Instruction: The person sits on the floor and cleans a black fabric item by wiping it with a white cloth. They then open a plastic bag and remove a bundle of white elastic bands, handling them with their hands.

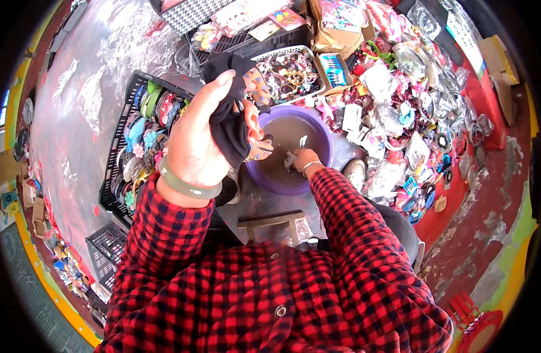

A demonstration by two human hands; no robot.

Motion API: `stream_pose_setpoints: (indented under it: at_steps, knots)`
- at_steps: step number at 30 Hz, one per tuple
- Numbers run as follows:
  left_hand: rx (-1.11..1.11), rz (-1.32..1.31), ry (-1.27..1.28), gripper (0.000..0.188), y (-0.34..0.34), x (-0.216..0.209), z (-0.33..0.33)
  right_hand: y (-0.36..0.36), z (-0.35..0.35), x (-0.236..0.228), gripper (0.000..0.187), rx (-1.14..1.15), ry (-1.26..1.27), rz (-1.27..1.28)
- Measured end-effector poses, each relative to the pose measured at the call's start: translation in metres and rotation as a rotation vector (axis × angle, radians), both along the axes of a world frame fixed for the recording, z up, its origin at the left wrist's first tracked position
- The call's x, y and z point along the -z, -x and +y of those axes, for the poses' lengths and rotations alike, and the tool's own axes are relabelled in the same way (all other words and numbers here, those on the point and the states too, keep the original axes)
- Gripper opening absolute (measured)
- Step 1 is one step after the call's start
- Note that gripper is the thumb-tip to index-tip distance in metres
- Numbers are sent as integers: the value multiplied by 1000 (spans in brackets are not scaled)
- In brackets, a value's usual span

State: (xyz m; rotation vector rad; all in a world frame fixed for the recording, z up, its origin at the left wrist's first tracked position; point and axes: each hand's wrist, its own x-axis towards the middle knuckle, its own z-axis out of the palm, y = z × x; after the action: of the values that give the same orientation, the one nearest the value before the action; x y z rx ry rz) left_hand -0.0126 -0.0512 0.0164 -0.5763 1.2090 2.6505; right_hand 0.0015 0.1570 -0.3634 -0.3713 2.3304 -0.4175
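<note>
You seem to be wetting the rag (pixel 290 160) your right hand (pixel 306 160) pinches, left hand (pixel 194 144) gripping black cloth (pixel 228 136); wringing looks called for next.

The black cloth (pixel 230 138) is looking matt, the purple basin (pixel 328 147) is showing smooth plastic, and clear film (pixel 91 97) is gleaming.

Head-worn fisheye, looking steeply down
From the wearer's head I look past the checked shirt (pixel 264 294): left hand (pixel 197 138) close and large, right hand (pixel 306 160) farther off, purple basin (pixel 329 140) near centre.
</note>
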Motion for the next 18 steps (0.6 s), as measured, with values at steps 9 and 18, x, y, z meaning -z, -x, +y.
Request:
stream_pose_setpoints:
  at_steps: [9,18]
  knots:
    - [16,28,-266,23,-8,9,1,24,6,-38,17,889,670,-670]
    - [72,108,-358,25,-7,17,17,5,-4,-112,17,1169,1060,-423]
